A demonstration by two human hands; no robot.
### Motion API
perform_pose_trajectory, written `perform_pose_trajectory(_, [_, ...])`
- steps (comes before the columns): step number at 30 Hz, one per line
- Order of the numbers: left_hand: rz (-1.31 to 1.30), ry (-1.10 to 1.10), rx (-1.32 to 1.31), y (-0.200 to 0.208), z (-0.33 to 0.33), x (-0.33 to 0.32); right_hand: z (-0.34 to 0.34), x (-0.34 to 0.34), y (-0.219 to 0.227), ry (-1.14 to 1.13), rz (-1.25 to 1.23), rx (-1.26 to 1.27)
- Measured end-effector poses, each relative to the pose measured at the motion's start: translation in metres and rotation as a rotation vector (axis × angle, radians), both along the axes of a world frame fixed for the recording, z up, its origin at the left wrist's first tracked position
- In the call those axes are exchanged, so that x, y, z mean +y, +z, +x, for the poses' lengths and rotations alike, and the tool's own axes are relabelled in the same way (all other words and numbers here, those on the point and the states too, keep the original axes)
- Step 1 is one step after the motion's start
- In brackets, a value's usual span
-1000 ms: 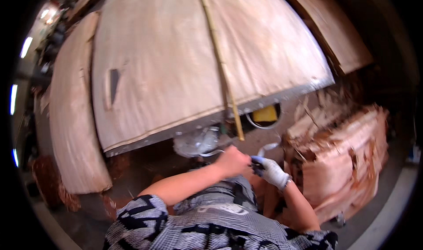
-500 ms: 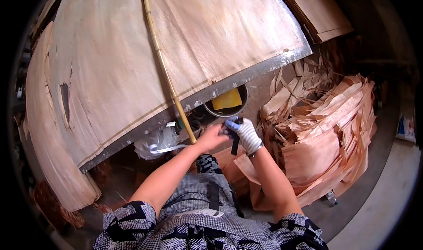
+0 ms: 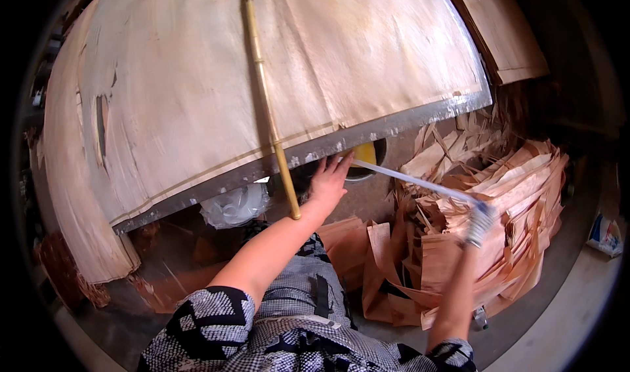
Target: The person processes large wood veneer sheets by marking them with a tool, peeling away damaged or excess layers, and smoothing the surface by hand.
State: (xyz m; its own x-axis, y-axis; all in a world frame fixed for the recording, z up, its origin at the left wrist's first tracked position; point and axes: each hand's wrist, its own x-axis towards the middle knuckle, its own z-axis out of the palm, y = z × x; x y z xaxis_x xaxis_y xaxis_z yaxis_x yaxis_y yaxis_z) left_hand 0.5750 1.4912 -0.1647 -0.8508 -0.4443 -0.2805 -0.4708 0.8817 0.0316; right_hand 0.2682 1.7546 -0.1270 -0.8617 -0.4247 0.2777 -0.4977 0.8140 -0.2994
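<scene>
A narrow white tape point(image 3: 417, 180) runs taut from near the fingertips of my left hand to my right hand. My bare left hand point(image 3: 329, 182) is at the front edge of the table, fingers stretched out and slightly apart. Off to the right, my right hand point(image 3: 480, 226), in a striped glove with blue fingertips, is blurred by motion and closed on the tape's other end. Large pale veneer sheets point(image 3: 190, 90) cover the table, with a bamboo stick point(image 3: 260, 77) lying across them and jutting past the edge above my left forearm.
Below the table edge sits a dark round basin point(image 3: 382, 162) with a yellow cloth-like piece point(image 3: 365, 153) in it. A clear plastic bag point(image 3: 236, 205) hangs left of my forearm. Bundled reddish veneer scraps point(image 3: 453, 267) stand at the right, with a small bottle point(image 3: 481, 317) on the floor.
My hands were together before me; the right has swung far right, drawing out the white tape. My left has opened and moved up to the table edge. The white loop near the bag is gone.
</scene>
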Motion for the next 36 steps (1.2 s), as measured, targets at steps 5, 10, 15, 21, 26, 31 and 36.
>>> perform_pose_trajectory(5, [0.192, 0.113, 0.066, 0.01, -0.006, 0.006, -0.061, 0.263, 0.107, -0.182, 0.538, 0.289])
perform_pose_trajectory(10, [0.747, 0.019, 0.242, 0.057, 0.016, 0.077, 0.102, 0.068, 0.069, 0.212, -0.107, -0.603])
perform_pose_trajectory(15, [1.26, 0.188, 0.57, 0.127, 0.06, 0.047, 0.233, -0.117, 0.132, 0.473, -0.476, -1.084])
perform_pose_trajectory(21, [0.88, 0.469, 0.878, 0.184, 0.125, -0.02, 0.283, -0.206, 0.152, 0.386, -0.527, -1.829])
perform_pose_trajectory(26, [0.376, 0.018, 0.524, 0.147, 0.196, -0.055, 0.297, -0.297, 0.152, 0.295, -0.751, -1.656])
perform_pose_trajectory(31, [0.513, 0.761, 0.903, 0.143, 0.282, -0.165, 0.349, -0.422, 0.14, 0.56, -0.341, -1.396])
perform_pose_trajectory(36, [-0.034, 0.96, 0.913, 0.128, 0.346, -0.257, 0.469, -0.529, 0.12, 0.836, 0.289, -1.235])
